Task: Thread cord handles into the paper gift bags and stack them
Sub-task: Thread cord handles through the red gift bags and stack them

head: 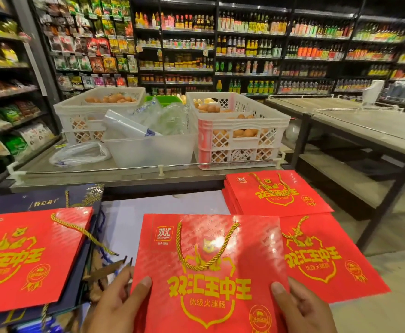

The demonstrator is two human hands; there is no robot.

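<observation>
White crates apparently full of eggs

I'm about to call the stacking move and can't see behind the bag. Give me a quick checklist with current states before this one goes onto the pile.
1. Both hands grip the held bag: ok, left hand and right hand pinch its lower corners.
2. Front gold cord handle threaded: ok, both ends enter holes.
3. Back handle threaded: cannot tell, hidden.
4. Finished stack free on top: ok, only its own cord lies there.
5. Bag flat: ok.
6. Bag on the left done: not ok, one end of its cord lies loose.
</observation>
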